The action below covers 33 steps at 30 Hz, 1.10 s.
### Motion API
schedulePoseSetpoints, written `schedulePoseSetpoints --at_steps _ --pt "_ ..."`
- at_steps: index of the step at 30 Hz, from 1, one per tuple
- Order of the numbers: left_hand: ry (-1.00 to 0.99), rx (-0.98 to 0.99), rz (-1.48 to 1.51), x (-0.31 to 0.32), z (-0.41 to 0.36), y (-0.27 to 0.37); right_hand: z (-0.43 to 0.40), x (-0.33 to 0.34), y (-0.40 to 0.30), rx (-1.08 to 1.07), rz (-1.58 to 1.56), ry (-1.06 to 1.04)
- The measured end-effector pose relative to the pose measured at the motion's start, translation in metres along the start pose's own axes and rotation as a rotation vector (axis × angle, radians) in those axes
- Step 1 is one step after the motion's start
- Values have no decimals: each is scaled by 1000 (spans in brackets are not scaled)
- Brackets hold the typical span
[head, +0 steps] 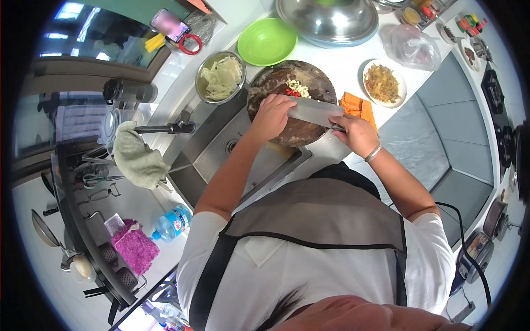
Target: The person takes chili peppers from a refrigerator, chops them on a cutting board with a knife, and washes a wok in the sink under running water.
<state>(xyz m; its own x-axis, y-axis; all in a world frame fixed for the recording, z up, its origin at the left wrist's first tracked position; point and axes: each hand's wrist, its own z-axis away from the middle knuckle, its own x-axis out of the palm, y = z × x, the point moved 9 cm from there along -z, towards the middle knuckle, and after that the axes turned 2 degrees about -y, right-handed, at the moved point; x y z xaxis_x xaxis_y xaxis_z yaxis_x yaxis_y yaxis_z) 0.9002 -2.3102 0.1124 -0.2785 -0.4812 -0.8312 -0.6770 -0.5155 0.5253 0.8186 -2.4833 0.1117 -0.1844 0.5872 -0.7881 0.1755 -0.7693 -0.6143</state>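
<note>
A round wooden chopping board (265,85) lies over the edge of the sink, its surface dark and worn. My right hand (358,134) grips the handle of a cleaver (316,111), whose broad blade points left across the board. At the far end of the blade is my left hand (271,118), its fingertips against the metal. Just beyond the blade sit chopped pale pieces that look like garlic (299,87) and a few bits of red chilli (292,92). The blade hides part of the board.
Around the board stand a metal bowl of cabbage leaves (221,78), a green bowl (267,41), an orange cloth (356,107) and a plate of shredded food (381,84). The sink (219,161) and faucet (165,128) are left. Behind is a large domed metal lid (329,18).
</note>
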Motion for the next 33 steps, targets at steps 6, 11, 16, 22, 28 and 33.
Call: schedulePoseSetpoints --at_steps 6,11,16,22,28,33 --pt "-74 -48 -36 32 -31 -24 -3 4 0 -23 -7 -24" --pt "-137 56 44 34 -34 12 -10 8 -1 0 9 -45" --pt "-46 0 -133 26 -43 -17 -11 8 -6 -26 25 -64" --pt "107 -329 93 6 -31 -105 9 -7 7 -41 -116 -31" --pt "165 -218 21 28 -46 -83 40 40 84 526 -1131 -88" --pt "143 -247 10 47 -53 -77 37 66 94 607 -1384 -82"
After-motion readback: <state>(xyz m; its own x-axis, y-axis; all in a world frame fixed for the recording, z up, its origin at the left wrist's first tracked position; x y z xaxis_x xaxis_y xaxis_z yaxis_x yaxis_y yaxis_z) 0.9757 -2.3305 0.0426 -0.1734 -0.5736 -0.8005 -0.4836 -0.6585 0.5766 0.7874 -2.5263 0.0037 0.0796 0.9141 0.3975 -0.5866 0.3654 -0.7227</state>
